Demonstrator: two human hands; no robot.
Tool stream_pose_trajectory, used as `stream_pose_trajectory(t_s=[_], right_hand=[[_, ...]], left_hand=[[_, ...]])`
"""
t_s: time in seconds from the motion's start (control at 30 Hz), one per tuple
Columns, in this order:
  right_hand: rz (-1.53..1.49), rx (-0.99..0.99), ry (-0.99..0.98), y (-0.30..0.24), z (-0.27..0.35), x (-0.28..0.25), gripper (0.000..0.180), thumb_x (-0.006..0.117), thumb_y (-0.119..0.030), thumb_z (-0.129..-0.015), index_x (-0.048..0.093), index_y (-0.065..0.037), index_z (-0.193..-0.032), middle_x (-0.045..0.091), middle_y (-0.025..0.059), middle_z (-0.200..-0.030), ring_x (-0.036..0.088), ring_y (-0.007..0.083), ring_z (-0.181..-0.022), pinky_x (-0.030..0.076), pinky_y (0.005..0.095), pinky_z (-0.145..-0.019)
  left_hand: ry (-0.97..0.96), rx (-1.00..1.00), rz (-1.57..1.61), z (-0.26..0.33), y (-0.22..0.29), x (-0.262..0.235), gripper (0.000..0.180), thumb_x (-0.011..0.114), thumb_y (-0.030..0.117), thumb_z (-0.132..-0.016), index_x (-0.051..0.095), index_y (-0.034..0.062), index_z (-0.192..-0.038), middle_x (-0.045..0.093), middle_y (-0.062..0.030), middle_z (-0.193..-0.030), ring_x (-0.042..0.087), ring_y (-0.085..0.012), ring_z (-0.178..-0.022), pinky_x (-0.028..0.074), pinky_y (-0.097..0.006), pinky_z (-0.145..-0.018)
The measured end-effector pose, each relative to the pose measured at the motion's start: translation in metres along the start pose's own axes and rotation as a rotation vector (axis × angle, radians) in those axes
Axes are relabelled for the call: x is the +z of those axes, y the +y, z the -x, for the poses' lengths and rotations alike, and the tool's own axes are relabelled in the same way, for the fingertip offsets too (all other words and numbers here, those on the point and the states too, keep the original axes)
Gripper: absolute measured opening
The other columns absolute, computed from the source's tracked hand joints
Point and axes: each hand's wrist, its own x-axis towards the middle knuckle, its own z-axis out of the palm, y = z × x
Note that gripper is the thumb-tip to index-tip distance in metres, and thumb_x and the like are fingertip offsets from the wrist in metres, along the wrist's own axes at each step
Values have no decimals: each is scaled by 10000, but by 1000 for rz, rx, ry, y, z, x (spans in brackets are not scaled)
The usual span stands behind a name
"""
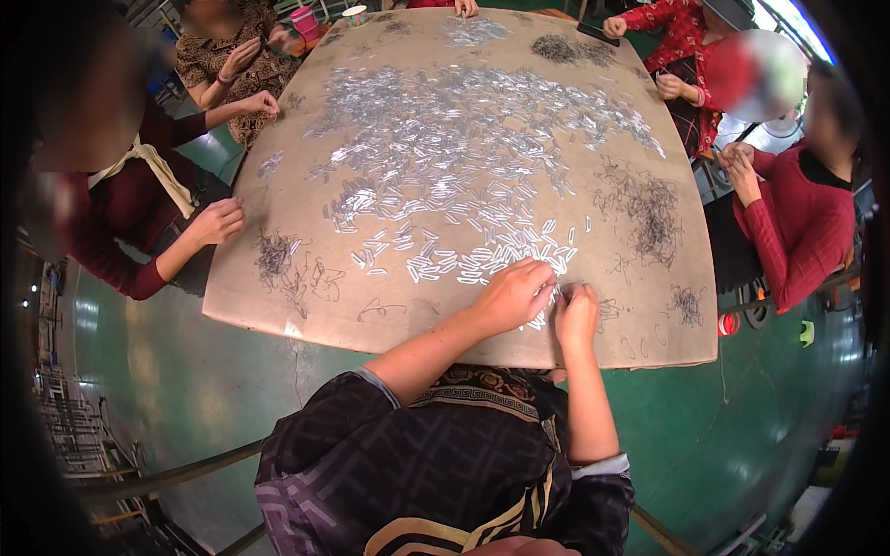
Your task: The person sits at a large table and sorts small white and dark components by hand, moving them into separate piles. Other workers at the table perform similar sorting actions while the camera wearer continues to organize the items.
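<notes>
Close together at the near edge of the table are my left hand and my right hand. Both have bent, closed fingers, with the fingertips nearly meeting. Whatever they pinch is too small to make out. Around and just beyond them lie many small, slender, shiny silvery pieces, shaped like narrow loops. A few more of these pieces show below and between my hands.
Brown sheeting covers the table. Tangled dark thin strands lie at the right, left and far side. Co-workers' hands work along both sides. A paper cup stands at the far left.
</notes>
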Motion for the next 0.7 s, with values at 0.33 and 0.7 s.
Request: stream_pose_trajectory(t_s=[0.33, 0.7], right_hand=[[-148, 40, 14, 2, 5, -5, 107, 696, -9, -726, 697, -13, -832, 632, 179, -810, 621, 380, -793, 497, 443, -748], [-601, 310, -75, 7, 5, -13, 21, 656, -15, -830, 671, -3, -838, 682, 137, -786, 643, 217, -666, 485, 325, -607]], left_hand=[[-52, -125, 42, 6, 2, -1, 101, 641, 15, -799, 603, 34, -890, 662, -108, -869, 647, -283, -828, 515, -362, -732], [-110, -170, 189, 5, 9, -3, 77, 635, 36, -832, 603, 36, -903, 701, -48, -851, 516, -109, -570, 426, -264, -534]])
